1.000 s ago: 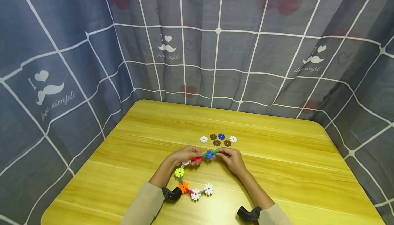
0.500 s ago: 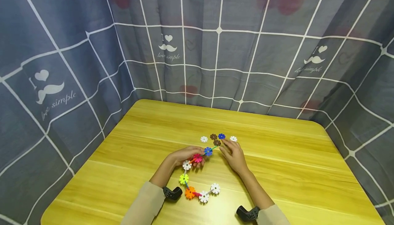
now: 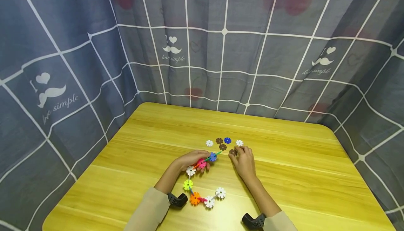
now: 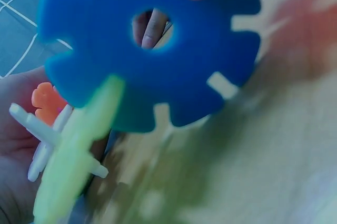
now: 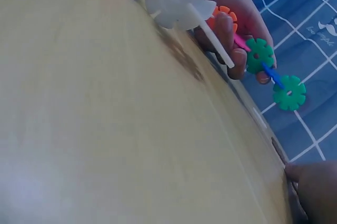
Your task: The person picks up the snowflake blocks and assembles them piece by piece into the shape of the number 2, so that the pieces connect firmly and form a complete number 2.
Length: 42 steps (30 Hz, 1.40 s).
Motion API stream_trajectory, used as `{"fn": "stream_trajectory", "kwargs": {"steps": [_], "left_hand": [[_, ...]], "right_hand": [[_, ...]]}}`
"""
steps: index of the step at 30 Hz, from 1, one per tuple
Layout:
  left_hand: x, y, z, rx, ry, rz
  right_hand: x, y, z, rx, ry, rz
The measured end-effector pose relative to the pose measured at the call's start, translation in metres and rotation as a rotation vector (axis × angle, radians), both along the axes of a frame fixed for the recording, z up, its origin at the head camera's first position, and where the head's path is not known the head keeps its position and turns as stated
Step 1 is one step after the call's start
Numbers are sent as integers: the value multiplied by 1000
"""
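In the head view my left hand holds a curved chain of notched snowflake discs near its far end. Its colours include a blue disc, a pink disc, a yellow disc and an orange disc. A green disc, seen edge-on, sticks out beyond the blue one. Two white discs lie toward the near end, one of them a white disc at the tip. To the right, my right hand pinches a brown disc between thumb and fingers, close to the tabletop. The left wrist view shows chain discs close up.
Loose discs lie just beyond the hands: a white disc, two brown ones, a dark blue disc, and another white disc by the right fingertips. The wooden table meets a grid-patterned curtain at back and sides.
My right hand let go of the chain's green end, reached to the loose discs and drew one brown disc toward me. The chain's near end shifted slightly right; my left hand kept its hold.
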<state>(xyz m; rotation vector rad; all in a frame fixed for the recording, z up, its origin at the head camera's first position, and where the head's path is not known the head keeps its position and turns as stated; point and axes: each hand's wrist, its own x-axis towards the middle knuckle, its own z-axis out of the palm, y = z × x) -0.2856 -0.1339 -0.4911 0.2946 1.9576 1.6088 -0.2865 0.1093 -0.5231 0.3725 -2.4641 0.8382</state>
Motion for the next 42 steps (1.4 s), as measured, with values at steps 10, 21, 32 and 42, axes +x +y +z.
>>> {"fn": "stream_trajectory", "kwargs": {"steps": [10, 21, 32, 42], "left_hand": [[-3, -2, -2, 139, -34, -110], [-3, -2, -3, 127, 27, -193], [-2, 1, -1, 75, 61, -202], [-1, 4, 0, 66, 91, -225]], "right_hand": [[1, -2, 4, -558, -266, 208], [4, -11, 5, -932, -526, 447], [4, -11, 10, -890, -599, 457], [13, -12, 26, -755, -573, 539]]}}
